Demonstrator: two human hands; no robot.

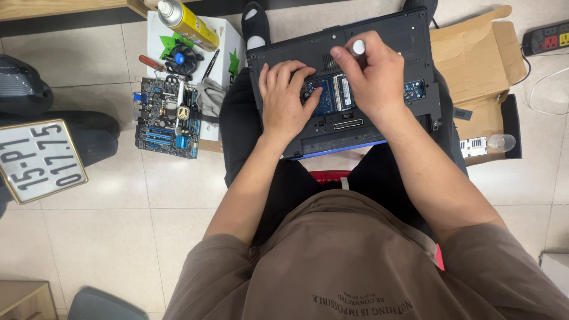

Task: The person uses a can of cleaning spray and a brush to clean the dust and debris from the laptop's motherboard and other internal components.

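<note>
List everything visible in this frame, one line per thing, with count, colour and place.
laptop: 1, black, bottom panel open, on the lap
memory modules: blue and green boards, count unclear, in the open bay
motherboard: 1, blue and black, floor left
cooling fan: 1, black with blue hub, on white box
white box: 1, white with green marks, upper left
spray can: 1, yellow, on the box
screwdriver: 1, red handle, box edge
cardboard box: 1, brown, floor right
power strip: 1, black, top right
plate: 1, white, floor left
left hand: on the bay
right hand: holding a small white object, unidentifiable
</note>
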